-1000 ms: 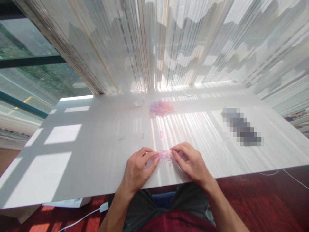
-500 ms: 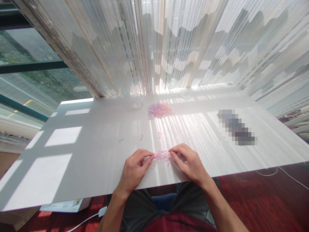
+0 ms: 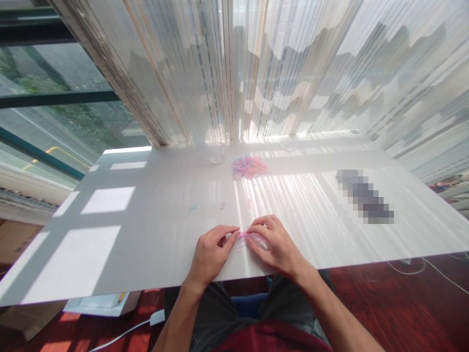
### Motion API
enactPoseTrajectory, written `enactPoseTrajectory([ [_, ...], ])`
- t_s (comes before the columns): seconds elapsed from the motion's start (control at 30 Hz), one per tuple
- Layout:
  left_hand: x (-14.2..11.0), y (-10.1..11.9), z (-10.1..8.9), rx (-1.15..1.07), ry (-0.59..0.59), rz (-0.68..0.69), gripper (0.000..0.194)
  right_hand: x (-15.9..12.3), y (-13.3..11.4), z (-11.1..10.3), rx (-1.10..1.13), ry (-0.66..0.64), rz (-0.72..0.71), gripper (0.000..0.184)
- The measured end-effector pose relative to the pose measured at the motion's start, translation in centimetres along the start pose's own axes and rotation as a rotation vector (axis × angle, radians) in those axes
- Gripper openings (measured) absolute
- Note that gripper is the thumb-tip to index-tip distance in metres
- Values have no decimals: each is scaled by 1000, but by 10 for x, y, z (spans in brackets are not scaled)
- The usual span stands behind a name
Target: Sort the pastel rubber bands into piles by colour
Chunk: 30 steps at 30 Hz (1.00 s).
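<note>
A white tabletop (image 3: 157,244) is being lit in stripes through a sheer striped curtain (image 3: 227,73). Well beyond the grip, a heap of pastel rubber bands (image 3: 249,167) is being kept beside a clear cup (image 3: 217,152), while a pixelated, obscured object (image 3: 364,196) is being left far to the right of the grip. Three loose rubber bands (image 3: 222,205) are lying apart on the tabletop, just ahead of the grip. At the near table edge, a small bunch of pink rubber bands (image 3: 244,235) is being worked between the left hand (image 3: 212,254) and the right hand (image 3: 274,242). Compared with the preceding view, the bunch is being drawn tighter and further under the right fingers (image 3: 266,226). The left fingers are being curved in against its left end. Whether it is being pinched or only pressed against the tabletop cannot be told.
</note>
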<state>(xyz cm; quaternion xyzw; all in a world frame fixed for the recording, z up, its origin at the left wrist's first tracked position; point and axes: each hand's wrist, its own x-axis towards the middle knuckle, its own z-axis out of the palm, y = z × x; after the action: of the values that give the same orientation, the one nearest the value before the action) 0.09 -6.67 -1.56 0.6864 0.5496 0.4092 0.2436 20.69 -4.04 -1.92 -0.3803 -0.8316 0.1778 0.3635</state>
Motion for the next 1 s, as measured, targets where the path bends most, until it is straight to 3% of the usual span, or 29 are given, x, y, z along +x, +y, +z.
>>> enactPoseTrajectory([
  [0.47,0,4,-5,-119,22,-134,17,9,-6,7,42,27,10,9],
  [1.0,2,5,-3,-92,53,-146,15,5,-1,7,44,85,35,8],
])
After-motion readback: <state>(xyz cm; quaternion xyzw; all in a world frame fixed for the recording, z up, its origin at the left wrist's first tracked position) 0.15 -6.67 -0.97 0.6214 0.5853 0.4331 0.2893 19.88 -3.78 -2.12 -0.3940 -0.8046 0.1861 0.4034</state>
